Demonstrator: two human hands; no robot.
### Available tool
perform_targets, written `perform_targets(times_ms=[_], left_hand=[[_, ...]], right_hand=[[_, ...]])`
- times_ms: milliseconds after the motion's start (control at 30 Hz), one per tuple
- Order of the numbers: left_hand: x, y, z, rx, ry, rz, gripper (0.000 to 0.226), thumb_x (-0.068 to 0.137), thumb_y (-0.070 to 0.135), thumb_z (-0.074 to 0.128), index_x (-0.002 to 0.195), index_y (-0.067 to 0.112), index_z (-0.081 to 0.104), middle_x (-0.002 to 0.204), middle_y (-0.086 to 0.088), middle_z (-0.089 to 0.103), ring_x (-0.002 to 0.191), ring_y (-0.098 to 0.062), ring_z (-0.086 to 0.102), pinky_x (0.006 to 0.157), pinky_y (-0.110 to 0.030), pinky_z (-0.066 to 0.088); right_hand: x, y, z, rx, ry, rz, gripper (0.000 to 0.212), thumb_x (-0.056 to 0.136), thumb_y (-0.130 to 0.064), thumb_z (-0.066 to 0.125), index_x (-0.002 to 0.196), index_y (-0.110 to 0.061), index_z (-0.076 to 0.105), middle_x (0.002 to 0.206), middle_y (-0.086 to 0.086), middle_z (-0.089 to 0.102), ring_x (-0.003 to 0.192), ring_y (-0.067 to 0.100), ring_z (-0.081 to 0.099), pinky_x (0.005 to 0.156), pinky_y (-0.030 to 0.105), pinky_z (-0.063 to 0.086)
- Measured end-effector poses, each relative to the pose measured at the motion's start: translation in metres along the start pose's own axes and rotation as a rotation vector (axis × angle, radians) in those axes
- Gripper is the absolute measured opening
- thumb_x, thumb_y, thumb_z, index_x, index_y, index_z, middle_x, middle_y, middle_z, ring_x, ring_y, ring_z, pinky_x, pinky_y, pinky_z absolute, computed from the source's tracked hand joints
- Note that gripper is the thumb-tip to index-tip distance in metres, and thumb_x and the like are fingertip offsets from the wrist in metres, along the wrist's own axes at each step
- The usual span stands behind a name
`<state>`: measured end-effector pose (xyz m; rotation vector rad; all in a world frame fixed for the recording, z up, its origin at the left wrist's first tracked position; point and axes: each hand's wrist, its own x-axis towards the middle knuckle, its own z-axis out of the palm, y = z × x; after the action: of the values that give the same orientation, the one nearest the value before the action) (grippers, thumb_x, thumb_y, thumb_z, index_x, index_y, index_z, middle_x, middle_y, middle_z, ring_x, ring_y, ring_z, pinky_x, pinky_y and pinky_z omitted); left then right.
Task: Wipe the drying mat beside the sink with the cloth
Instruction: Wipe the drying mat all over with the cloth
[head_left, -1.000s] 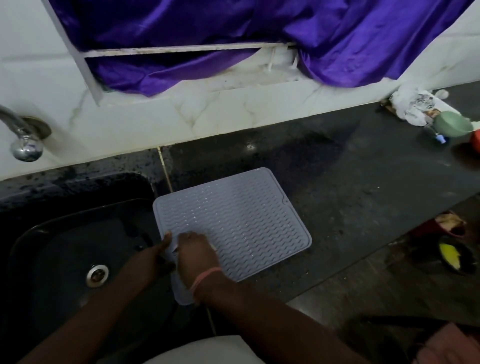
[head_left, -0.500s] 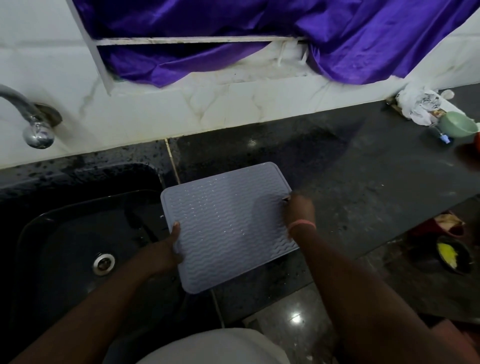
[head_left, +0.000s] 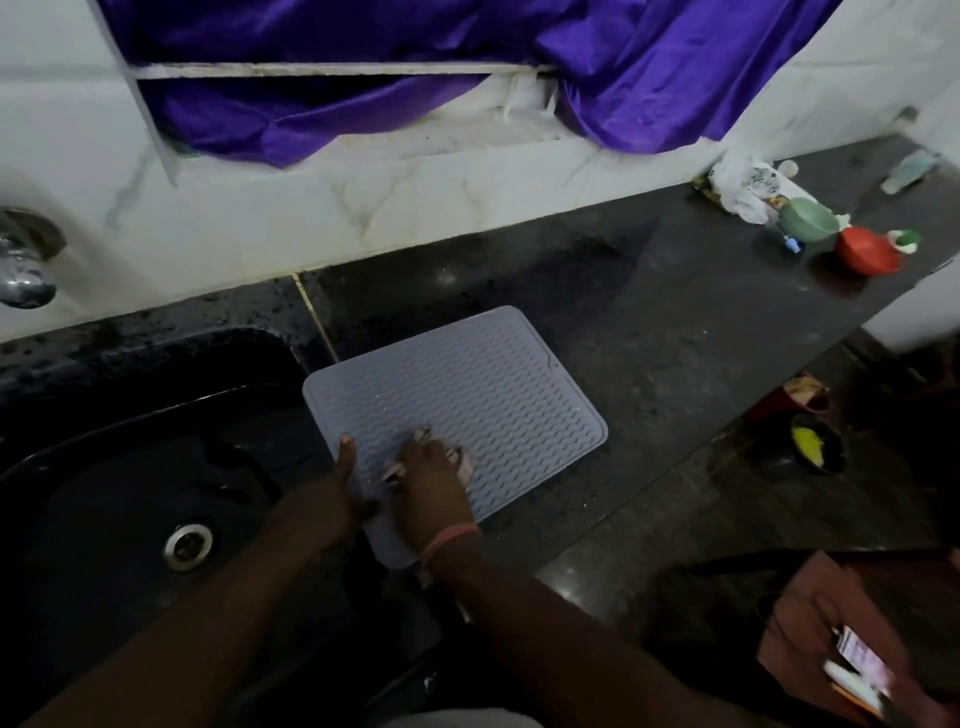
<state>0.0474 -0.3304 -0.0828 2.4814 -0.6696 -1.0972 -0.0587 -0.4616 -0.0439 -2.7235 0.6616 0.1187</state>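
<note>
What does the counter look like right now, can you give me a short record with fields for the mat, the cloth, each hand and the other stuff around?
mat: grey ridged mat flat on the dark counter, its left edge beside the sink
cloth: pale cloth bunched under the right hand, on the mat's near part
right hand: right hand presses the cloth on the mat
left hand: left hand rests on the mat's left edge, thumb on top
other: green bowl and red bowl far right; tap at left

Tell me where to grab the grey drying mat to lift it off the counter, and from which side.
Probably the drying mat's left edge, from the sink side. That edge overhangs the basin, so fingers can slip beneath it; elsewhere the mat lies flat on the counter. The left hand already rests at that edge, while the right hand presses the cloth on top.
</note>
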Motion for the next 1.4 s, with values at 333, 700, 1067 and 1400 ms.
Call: perform_targets(times_ms=[333,700,1067,1400], left_hand=[[-0.004,0.014,0.000,-0.078,-0.025,-0.020,0.110,0.093,0.052,0.061,0.141,0.039,-0.037,0.165,-0.011,0.017,0.138,-0.029,0.045,0.092,-0.029,0.050],[0.000,0.024,0.002,-0.002,0.001,-0.136,0.107,0.095,0.045,0.061,0.151,0.027,-0.029,0.165,-0.015,0.018,0.142,-0.030,0.041,0.113,-0.036,0.036],[-0.006,0.026,-0.004,-0.002,-0.010,-0.159,0.108,0.093,0.047,0.063,0.150,0.032,-0.028,0.164,-0.015,0.021,0.140,-0.031,0.043,0.112,-0.039,0.041],[-0.011,0.025,-0.008,-0.153,0.039,-0.117,0.123,0.060,0.099,0.039,0.159,0.036,0.001,0.157,-0.016,0.038,0.131,-0.030,0.053,0.110,-0.040,0.042]], right_hand=[[0.064,0.134,-0.108,0.177,0.144,0.373,0.019,0.093,-0.014,0.056,0.106,-0.008,0.068,0.107,0.013,0.071,0.102,0.031,0.066,0.084,0.031,0.049],[0.076,0.121,-0.049,0.016,-0.081,0.253,0.061,0.091,-0.045,0.060,0.145,-0.028,0.038,0.147,0.013,0.036,0.132,0.043,0.038,0.108,0.065,0.026],[0.081,0.189,-0.081,-0.180,0.068,0.275,0.030,0.103,-0.021,0.039,0.124,-0.014,0.060,0.123,0.013,0.064,0.114,0.034,0.060,0.098,0.042,0.046],[-0.024,0.006,-0.005,-0.176,-0.040,-0.380,0.017,0.092,-0.024,0.059,0.099,-0.011,0.066,0.092,0.012,0.070,0.084,0.032,0.066,0.080,0.041,0.051]])
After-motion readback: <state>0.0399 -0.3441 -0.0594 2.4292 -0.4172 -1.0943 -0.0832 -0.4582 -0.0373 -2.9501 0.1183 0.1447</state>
